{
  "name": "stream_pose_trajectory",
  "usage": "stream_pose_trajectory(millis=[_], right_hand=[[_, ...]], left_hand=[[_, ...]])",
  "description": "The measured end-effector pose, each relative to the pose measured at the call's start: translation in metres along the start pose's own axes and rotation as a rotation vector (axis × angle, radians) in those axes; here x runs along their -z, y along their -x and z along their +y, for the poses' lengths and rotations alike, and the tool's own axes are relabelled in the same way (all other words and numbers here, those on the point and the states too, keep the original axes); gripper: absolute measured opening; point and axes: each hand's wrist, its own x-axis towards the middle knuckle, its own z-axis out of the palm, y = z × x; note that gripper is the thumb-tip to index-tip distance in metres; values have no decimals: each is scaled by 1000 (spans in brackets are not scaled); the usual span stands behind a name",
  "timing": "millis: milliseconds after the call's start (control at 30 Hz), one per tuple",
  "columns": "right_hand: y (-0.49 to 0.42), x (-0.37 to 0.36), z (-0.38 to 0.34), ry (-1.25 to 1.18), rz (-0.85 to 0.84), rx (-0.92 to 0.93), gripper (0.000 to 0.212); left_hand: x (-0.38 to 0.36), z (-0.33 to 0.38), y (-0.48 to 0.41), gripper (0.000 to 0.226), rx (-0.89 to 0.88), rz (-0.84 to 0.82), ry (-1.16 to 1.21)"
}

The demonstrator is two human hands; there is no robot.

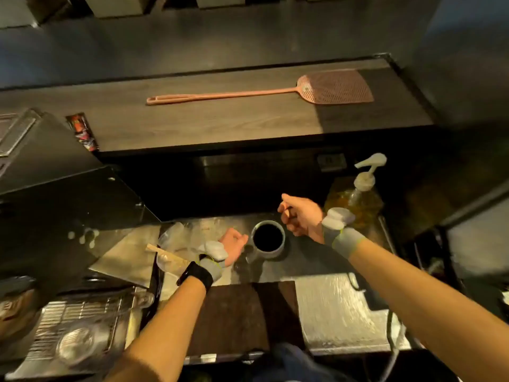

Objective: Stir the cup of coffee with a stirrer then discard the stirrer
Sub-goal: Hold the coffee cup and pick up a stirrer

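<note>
A grey cup [268, 252] of dark coffee stands on the steel counter [325, 260], near its middle. My left hand [232, 245] rests on the counter just left of the cup, fingers curled against its side. Just above and to the right of the cup, my right hand [300, 216] hovers with its fingers closed on a thin wooden stirrer [287, 213], only a short piece of which shows between thumb and fingers. The stirrer is out of the coffee.
Several wooden stirrers [165, 256] lie in a clear container left of my left hand. A pump bottle [360, 197] stands at the right. A pink fly swatter [275, 92] lies on the raised wooden shelf [220, 125]. A coffee machine [55, 188] and drip grate [74, 326] fill the left.
</note>
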Motion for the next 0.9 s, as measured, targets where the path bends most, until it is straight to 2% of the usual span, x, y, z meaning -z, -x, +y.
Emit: stream_pose_trajectory(millis=[33,167,300,400,567,733,900], right_hand=[[-1,-1,4,29,13,-1,38],[1,-5,16,49,64,-24,38],[3,0,23,59,91,-36,39],[-11,9,28,35,132,-39,39],[-12,6,30,47,128,-29,39],[-14,5,34,72,129,-50,40],[-12,7,32,90,143,-59,41]], left_hand=[[-4,-6,1,16,24,-27,-40],[-17,-17,4,33,130,-108,-166],[-24,-7,17,26,134,-233,-170],[-29,-7,2,38,97,-320,-221],[-26,-7,1,41,58,-331,-365],[-28,-18,-6,49,62,-346,-398],[-30,-21,-6,55,52,-303,-310]])
